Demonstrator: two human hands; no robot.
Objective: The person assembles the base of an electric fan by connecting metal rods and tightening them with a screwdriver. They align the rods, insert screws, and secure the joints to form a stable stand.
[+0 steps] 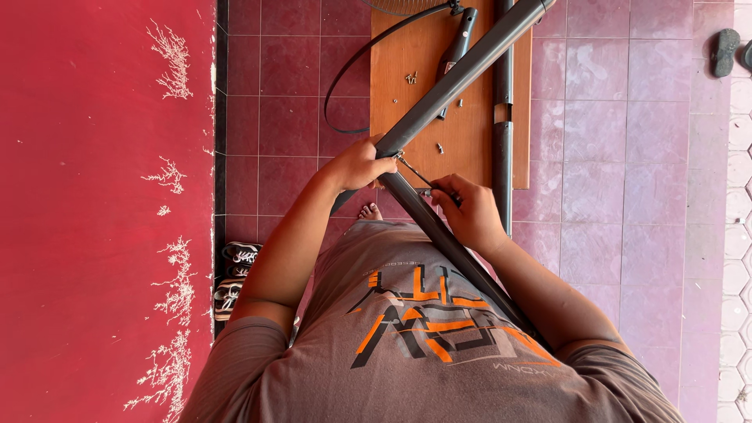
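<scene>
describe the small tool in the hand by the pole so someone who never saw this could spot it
Start at the long dark grey pole slanting across the orange wooden board. Where the left hand grips it, a thin metal tool runs from the pole to the right hand. Unlike the loose screws on the board, it is long, slim and held.

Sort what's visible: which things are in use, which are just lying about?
In use: left hand gripping dark pole; right hand on small metal tool; loose screws on wooden board.
Lying about: sandals, black cable, second dark tube.
</scene>
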